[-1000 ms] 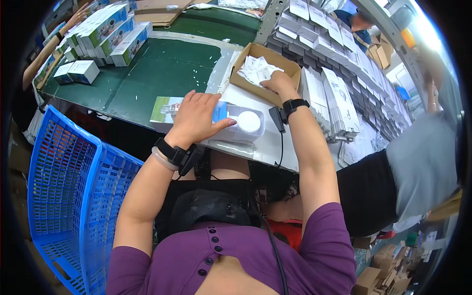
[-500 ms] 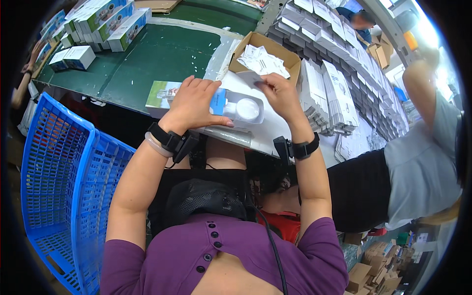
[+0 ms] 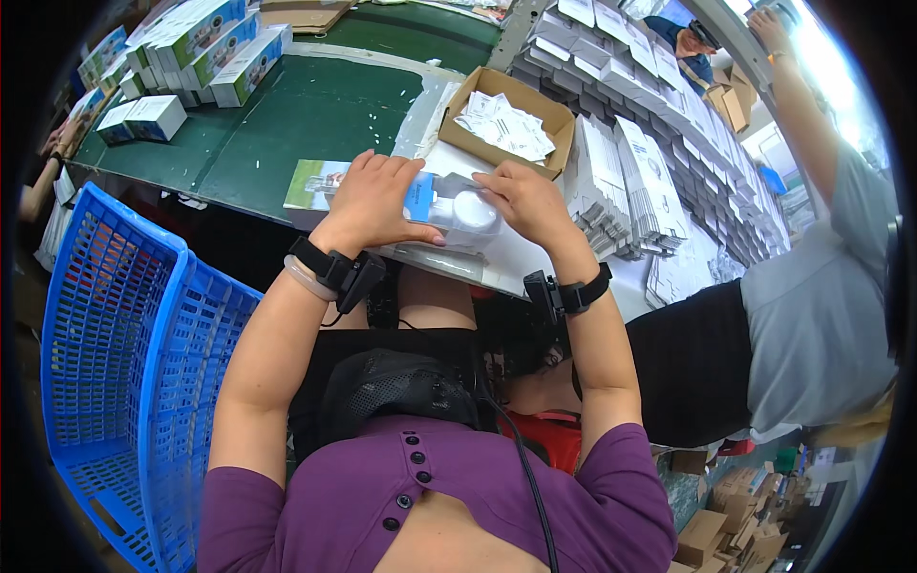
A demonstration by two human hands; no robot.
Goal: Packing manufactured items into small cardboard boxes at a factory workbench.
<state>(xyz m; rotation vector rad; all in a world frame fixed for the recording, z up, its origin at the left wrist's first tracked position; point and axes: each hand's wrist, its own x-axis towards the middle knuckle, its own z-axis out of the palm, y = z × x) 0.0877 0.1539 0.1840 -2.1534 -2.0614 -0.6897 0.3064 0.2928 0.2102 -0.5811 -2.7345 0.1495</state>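
Observation:
A white and blue product carton (image 3: 449, 205) lies at the near edge of the table in front of me. My left hand (image 3: 374, 202) rests flat on its left part, fingers spread over it. My right hand (image 3: 527, 199) is on its right end, fingers curled at the top edge of the carton. Both wrists wear black bands. A printed leaflet (image 3: 310, 183) lies under the carton's left side.
An open brown cardboard box (image 3: 478, 95) of white paper slips stands just beyond the carton. Stacks of flat white cartons (image 3: 630, 181) fill the right. Boxed products (image 3: 215, 48) sit far left on the green mat (image 3: 315, 115). A blue plastic crate (image 3: 115, 353) stands at my left. A person in grey (image 3: 812, 315) works at my right.
My right hand came back from the brown box of slips to the carton's right end. My left hand stayed on the carton.

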